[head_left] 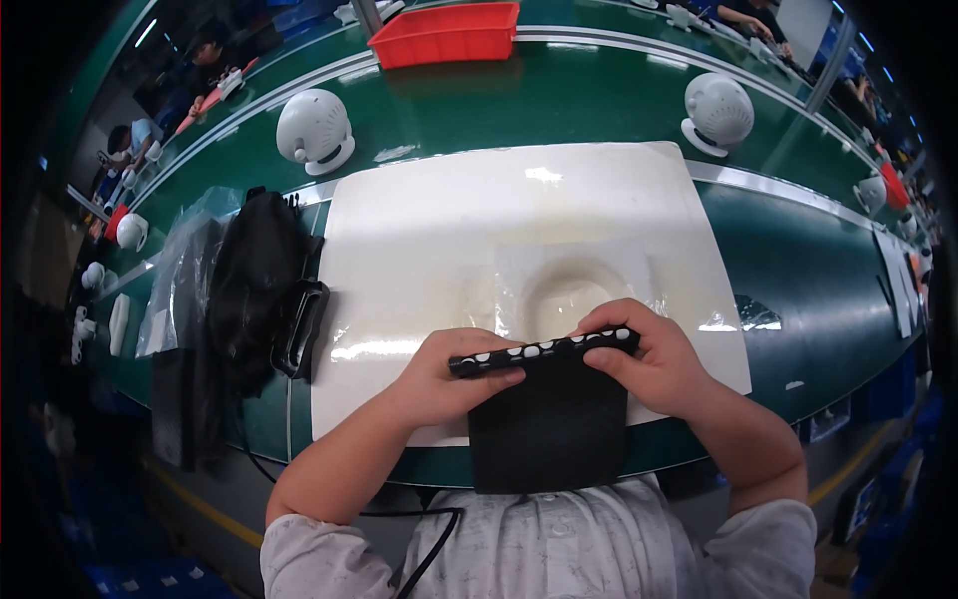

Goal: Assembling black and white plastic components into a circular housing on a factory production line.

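Grip of left hand (445, 375) and right hand (663, 361) is clamped on opposite ends of a spotted black strip (561, 346) above the white mat (419, 235), black sheet (549, 434) hanging past its near edge, handling apparently midway, neither end released.

green bench (589, 100) with a big white board (419, 220) flat on it, glare in patches. two white round-headed units on stands beyond the board's far corners — one on the left (311, 125), one on the right (720, 108), well apart. open red tray (444, 50) farther back, nearer the left unit. crumpled clear plastic bag (175, 275) left of the board, slim white piece (119, 324) beside it. white sheets (898, 285) at far right — yellow floor line (205, 507) lower left.
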`<move>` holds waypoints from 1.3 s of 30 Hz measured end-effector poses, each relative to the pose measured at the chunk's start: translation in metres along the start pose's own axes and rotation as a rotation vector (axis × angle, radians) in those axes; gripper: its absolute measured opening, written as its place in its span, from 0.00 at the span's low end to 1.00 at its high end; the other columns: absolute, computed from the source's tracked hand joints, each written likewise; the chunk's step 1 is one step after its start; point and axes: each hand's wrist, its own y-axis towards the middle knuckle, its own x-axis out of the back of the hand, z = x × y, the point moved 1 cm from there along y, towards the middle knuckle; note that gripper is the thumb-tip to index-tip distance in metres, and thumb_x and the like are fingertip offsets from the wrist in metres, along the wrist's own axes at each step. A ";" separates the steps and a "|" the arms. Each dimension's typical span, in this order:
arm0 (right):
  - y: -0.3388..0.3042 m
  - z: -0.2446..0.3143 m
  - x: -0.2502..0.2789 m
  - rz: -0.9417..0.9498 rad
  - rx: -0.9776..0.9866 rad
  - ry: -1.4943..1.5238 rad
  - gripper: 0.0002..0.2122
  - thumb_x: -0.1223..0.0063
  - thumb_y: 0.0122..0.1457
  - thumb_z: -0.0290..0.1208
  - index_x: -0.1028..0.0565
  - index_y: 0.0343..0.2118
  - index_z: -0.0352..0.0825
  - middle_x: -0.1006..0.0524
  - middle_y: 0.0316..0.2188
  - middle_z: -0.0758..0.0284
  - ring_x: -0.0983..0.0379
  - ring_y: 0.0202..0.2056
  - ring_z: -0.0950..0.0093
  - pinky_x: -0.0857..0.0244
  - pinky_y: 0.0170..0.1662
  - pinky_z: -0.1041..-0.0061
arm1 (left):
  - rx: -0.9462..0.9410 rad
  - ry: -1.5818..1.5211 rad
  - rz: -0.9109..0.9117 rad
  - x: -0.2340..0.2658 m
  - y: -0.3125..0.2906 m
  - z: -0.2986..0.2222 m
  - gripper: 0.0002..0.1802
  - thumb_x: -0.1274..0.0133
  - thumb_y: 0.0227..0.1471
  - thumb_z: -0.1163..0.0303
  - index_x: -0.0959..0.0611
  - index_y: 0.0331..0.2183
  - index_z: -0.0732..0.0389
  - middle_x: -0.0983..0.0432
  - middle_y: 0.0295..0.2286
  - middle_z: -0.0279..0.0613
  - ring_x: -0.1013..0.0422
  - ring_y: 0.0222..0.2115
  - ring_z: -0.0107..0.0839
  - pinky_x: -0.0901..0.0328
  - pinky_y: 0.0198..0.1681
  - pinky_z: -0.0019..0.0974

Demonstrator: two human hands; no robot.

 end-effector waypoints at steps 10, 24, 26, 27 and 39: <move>-0.004 0.003 0.006 0.013 0.012 -0.065 0.10 0.49 0.50 0.26 0.30 0.37 0.33 0.28 0.31 0.67 0.31 0.33 0.79 0.38 0.35 0.82 | -0.031 -0.033 0.108 0.004 0.004 -0.004 0.13 0.44 0.41 0.76 0.22 0.34 0.64 0.26 0.27 0.41 0.30 0.29 0.28 0.37 0.32 0.28; 0.001 -0.003 -0.005 0.008 0.042 -0.050 0.10 0.49 0.49 0.24 0.30 0.36 0.33 0.28 0.31 0.67 0.31 0.33 0.80 0.38 0.36 0.83 | -0.047 0.002 0.091 0.012 -0.002 0.002 0.13 0.43 0.38 0.76 0.22 0.31 0.66 0.26 0.26 0.42 0.30 0.28 0.29 0.36 0.32 0.29; 0.001 -0.004 -0.006 0.005 0.052 -0.063 0.10 0.49 0.49 0.24 0.30 0.36 0.34 0.28 0.31 0.67 0.31 0.33 0.80 0.38 0.36 0.83 | -0.052 -0.006 0.090 0.012 -0.002 0.003 0.12 0.43 0.38 0.76 0.22 0.31 0.66 0.26 0.26 0.42 0.30 0.29 0.30 0.37 0.33 0.29; 0.001 -0.004 -0.007 0.006 0.045 -0.055 0.10 0.49 0.49 0.24 0.30 0.36 0.34 0.28 0.31 0.67 0.31 0.33 0.80 0.38 0.36 0.82 | -0.052 -0.007 0.089 0.013 -0.003 0.003 0.12 0.43 0.38 0.76 0.22 0.31 0.66 0.26 0.26 0.42 0.30 0.29 0.30 0.37 0.33 0.29; 0.002 -0.004 -0.010 0.019 0.050 -0.060 0.10 0.49 0.49 0.25 0.30 0.36 0.34 0.28 0.31 0.67 0.31 0.33 0.80 0.39 0.37 0.82 | -0.032 -0.021 0.098 0.014 -0.006 0.005 0.13 0.42 0.38 0.75 0.22 0.32 0.66 0.26 0.26 0.42 0.30 0.29 0.29 0.37 0.32 0.28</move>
